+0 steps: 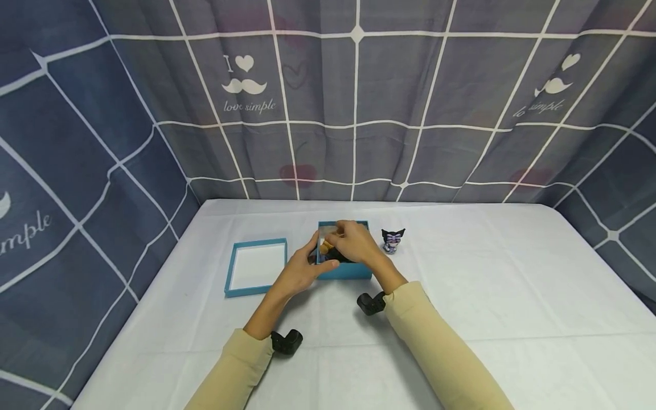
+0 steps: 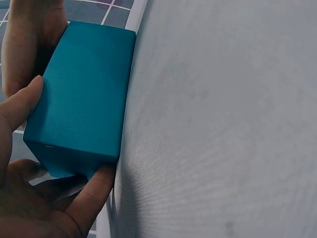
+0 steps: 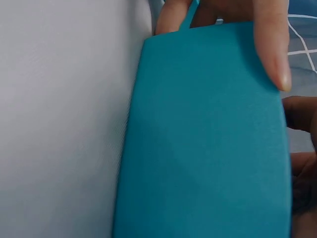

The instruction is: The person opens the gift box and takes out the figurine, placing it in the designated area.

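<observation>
A teal open-topped box (image 1: 344,271) stands on the table. My left hand (image 1: 299,272) grips its left end, the thumb over the near rim and the fingers along the side. In the left wrist view, that thumb and the fingers lie around the box's end. My right hand (image 1: 353,242) reaches over the box opening with bent fingers. Just under its fingertips a small yellow-brown thing (image 1: 325,247) shows, with dark things beside it. Whether the right fingers pinch it is hidden. To the right stands a small figurine (image 1: 392,241) with black pointed ears and a purple body.
A shallow teal lid (image 1: 255,243) with a white inside lies to the left of the box. White cloth (image 1: 487,273) covers the table. Grey checked curtains (image 1: 328,85) hang behind and at both sides. Black wrist mounts (image 1: 287,343) sit below both hands.
</observation>
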Action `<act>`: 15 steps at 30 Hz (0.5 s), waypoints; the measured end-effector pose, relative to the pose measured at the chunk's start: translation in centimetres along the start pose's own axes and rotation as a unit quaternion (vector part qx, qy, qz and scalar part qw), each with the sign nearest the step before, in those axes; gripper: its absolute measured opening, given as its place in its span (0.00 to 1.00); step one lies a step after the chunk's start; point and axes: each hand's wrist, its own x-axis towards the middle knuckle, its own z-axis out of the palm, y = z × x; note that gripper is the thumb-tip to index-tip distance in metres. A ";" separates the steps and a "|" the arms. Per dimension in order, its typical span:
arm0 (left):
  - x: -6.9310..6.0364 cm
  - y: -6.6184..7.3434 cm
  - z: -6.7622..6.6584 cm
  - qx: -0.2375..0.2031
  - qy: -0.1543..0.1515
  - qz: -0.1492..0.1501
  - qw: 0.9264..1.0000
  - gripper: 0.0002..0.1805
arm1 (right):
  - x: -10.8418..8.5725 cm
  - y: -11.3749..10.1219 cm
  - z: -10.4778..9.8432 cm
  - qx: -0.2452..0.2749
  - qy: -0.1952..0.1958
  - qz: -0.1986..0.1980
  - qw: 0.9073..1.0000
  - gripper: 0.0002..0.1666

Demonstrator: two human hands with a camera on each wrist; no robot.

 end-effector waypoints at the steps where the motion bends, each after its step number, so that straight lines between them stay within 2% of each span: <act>1: 0.0 0.0 0.0 -0.001 0.000 0.001 1.000 0.53 | 0.0 0.0 0.0 -0.008 0.001 0.001 1.000 0.29; 6: 0.0 0.1 0.0 -0.003 0.001 0.002 1.000 0.53 | 0.1 -0.2 0.1 -0.015 -0.005 0.004 1.000 0.24; 10: 0.0 0.0 0.0 -0.009 -0.001 0.006 1.000 0.53 | 0.0 -0.1 0.2 -0.005 -0.005 0.006 1.000 0.31; 15: 0.0 0.0 0.0 -0.011 -0.002 0.008 1.000 0.53 | -0.1 0.1 0.1 0.012 -0.018 -0.001 1.000 0.34</act>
